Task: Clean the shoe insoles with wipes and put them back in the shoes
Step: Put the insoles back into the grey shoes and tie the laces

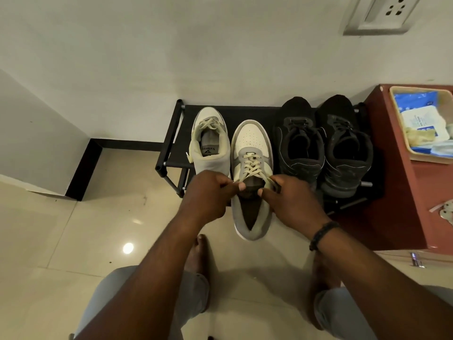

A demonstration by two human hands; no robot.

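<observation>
Both hands are up front on the grey-and-white sneaker [252,173]: left hand [208,195] curled, pinching a cream lace at the collar, right hand [291,200] curled too, pinching the lace and tongue edge on the other side. That shoe hangs off the front of the black shoe rack [171,143], heel toward the person. Behind them, the red cabinet [402,192] stands at the right, just beside the rack. On the rack, two black sneakers [323,148] sit side by side. Left of the held shoe, touching it, its partner sneaker [210,141] shows a grey insole [209,146] inside. On the cabinet, a cream tray [398,114] holds the wipes pack [424,121]
</observation>
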